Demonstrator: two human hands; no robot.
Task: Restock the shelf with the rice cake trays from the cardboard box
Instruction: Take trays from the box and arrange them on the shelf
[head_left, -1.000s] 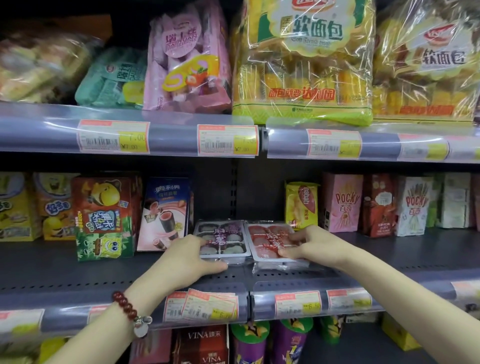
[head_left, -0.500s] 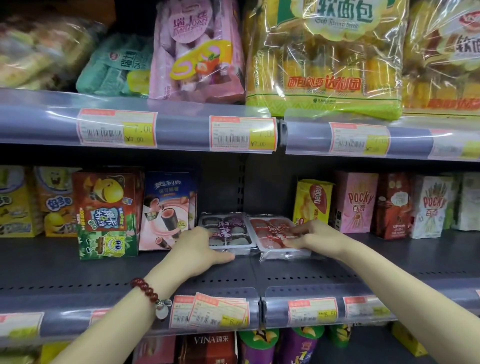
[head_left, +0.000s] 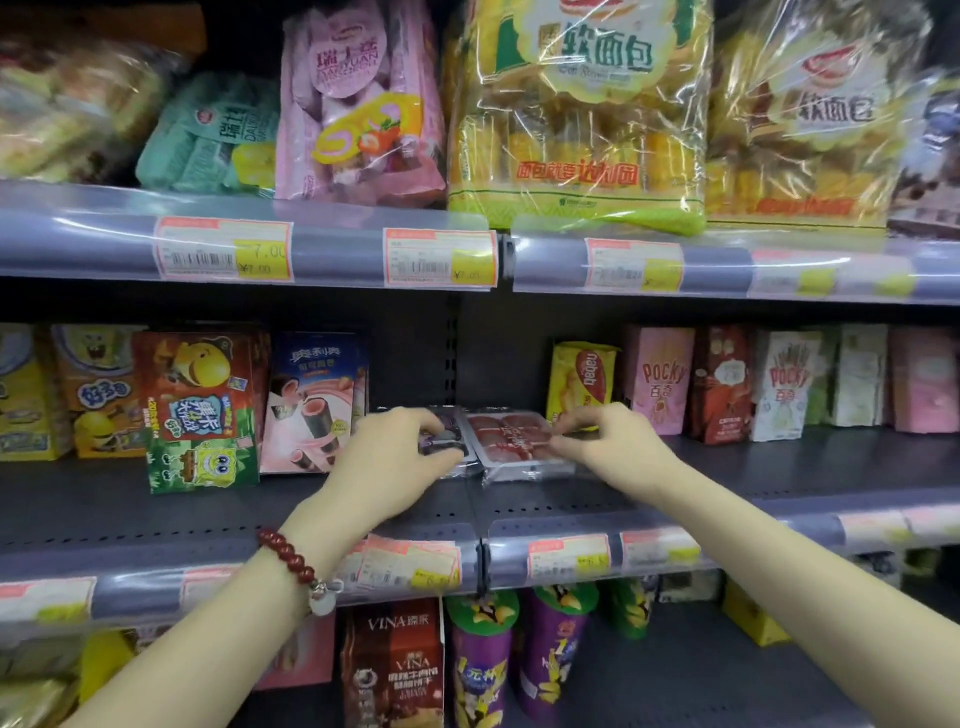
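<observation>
Two rice cake trays lie side by side, fingers touching.

Dim, soft-focus wide-angle view with bowed edges; glare streaks the clear bread bags on top, deep shadow fills the shelf recesses.

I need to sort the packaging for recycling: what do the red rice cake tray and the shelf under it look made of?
Red rice cake tray: probably thin moulded plastic under a clear, glossy film, going by the glare and the crinkled edge. Shelf: looks like dark painted metal with a matte finish and rows of small punched holes near the front.
</observation>
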